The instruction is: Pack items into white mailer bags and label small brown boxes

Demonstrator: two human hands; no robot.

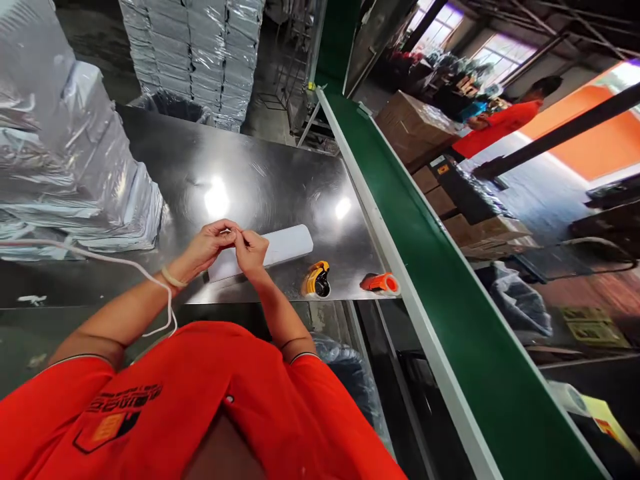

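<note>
My left hand (213, 243) and my right hand (251, 251) meet fingertip to fingertip over a white, flat, elongated piece (289, 245) on the shiny metal table (260, 180). Both hands are closed in a pinch. Whatever lies between the fingertips is too small or too hidden to make out. The white piece sticks out to the right beyond my right hand, and a part of it shows below my wrists. To its right stands a yellow and black roll-shaped item (317, 280). Farther right lies an orange cylindrical item (381, 284) with an open end.
Tall stacks of plastic-wrapped white sheets (75, 153) stand at the left, with more wrapped stacks (195, 53) behind. A green conveyor belt (415, 233) with a white rail borders the right side. Beyond it are cardboard boxes (417, 127) and a person in red (505, 127). A white cord (115, 259) crosses my left forearm.
</note>
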